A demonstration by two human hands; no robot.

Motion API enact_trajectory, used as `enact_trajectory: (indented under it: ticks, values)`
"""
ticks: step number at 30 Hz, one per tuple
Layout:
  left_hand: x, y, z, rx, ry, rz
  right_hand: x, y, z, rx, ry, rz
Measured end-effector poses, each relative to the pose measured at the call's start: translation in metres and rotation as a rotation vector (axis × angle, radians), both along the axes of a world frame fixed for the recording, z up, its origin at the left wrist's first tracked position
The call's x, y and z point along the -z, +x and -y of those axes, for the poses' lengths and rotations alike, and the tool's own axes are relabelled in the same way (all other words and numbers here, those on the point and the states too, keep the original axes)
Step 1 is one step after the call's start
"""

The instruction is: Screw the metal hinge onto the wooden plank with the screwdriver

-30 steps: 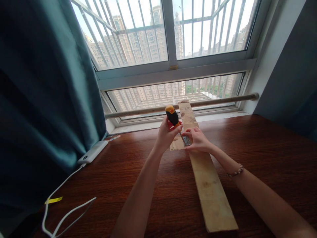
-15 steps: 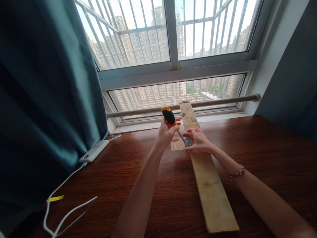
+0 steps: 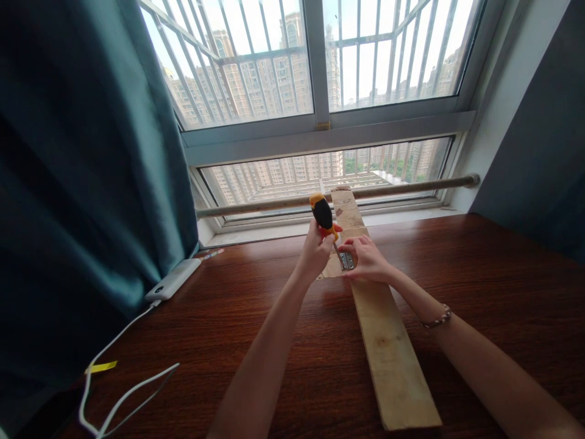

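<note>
My left hand (image 3: 317,247) is closed around a screwdriver (image 3: 322,213) with a black and yellow handle. Its shaft slants down, and the tip meets a small silver hinge (image 3: 347,261). The hinge lies across a long wooden board (image 3: 393,347) and a shorter wood piece (image 3: 329,268) at the board's left side. With thumb and fingers bent, my right hand (image 3: 368,259) grips the hinge at its right edge and rests on the board. Any screw under the tip is too small to make out.
The boards lie on a dark reddish wooden table (image 3: 479,286). To the left are a white power bank (image 3: 173,279), its white cable (image 3: 116,338) and a yellow strip (image 3: 101,367). A metal rail (image 3: 411,187) crosses before the barred window; a teal curtain (image 3: 91,152) hangs at left.
My left hand and the screwdriver have shifted a little to the right, and the handle stands more upright. My right hand, the hinge and the long board look unmoved.
</note>
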State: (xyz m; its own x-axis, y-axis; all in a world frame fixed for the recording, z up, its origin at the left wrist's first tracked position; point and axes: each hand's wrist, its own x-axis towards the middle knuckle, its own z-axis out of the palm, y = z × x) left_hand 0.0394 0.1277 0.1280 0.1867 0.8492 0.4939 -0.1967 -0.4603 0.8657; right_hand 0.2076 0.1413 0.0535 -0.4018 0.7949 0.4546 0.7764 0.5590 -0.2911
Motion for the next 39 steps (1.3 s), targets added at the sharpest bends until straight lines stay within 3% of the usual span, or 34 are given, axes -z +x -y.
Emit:
enact_trajectory:
  ticks: [5,12,16,22,24,30,39]
  values:
    - [0.006,0.003,-0.003,-0.093,-0.022,0.022,-0.004,-0.001,0.003,-0.002,-0.014,-0.007]
    - [0.009,-0.002,-0.011,-0.172,-0.174,0.166,-0.004,-0.001,0.004,0.001,-0.027,-0.014]
    - [0.009,0.0,-0.011,-0.106,-0.175,0.203,-0.003,-0.001,0.003,0.012,-0.021,-0.019]
    - [0.006,0.002,-0.005,0.1,-0.2,0.228,-0.004,-0.001,0.003,0.007,-0.019,0.001]
    - [0.006,0.001,-0.007,0.103,-0.231,0.237,-0.004,-0.001,0.003,0.008,-0.02,0.006]
    - [0.006,-0.008,-0.015,-0.285,-0.156,0.051,-0.003,-0.002,0.004,0.007,-0.003,-0.01]
    - [0.009,-0.017,-0.019,-0.433,-0.086,0.006,-0.001,-0.002,0.003,0.014,-0.016,-0.017]
